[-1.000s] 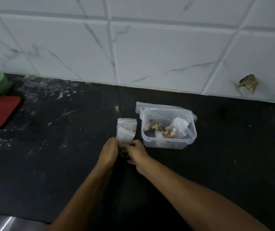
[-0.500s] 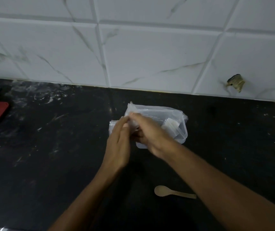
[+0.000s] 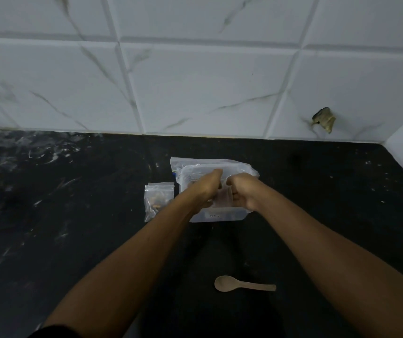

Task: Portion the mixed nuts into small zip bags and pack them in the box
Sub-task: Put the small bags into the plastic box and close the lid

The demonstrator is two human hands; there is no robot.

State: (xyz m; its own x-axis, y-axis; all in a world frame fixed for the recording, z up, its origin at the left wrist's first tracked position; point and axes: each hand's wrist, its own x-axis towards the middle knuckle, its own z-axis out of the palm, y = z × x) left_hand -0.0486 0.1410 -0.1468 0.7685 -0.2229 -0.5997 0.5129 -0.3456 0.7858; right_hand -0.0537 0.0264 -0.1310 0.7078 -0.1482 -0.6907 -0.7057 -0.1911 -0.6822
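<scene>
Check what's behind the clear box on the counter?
A larger clear zip bag sticks out behind the clear box, lying on the black counter. Both hands cover the box's inside, so the bag's contents cannot be made out.

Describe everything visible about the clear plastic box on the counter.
The clear plastic box is a translucent rectangular container with rounded corners and a small dark label on its near wall. It sits upright on the black counter, on top of a large zip bag behind it. The left hand and right hand work over its open top, hiding the contents. A small filled zip bag lies just left.
</scene>
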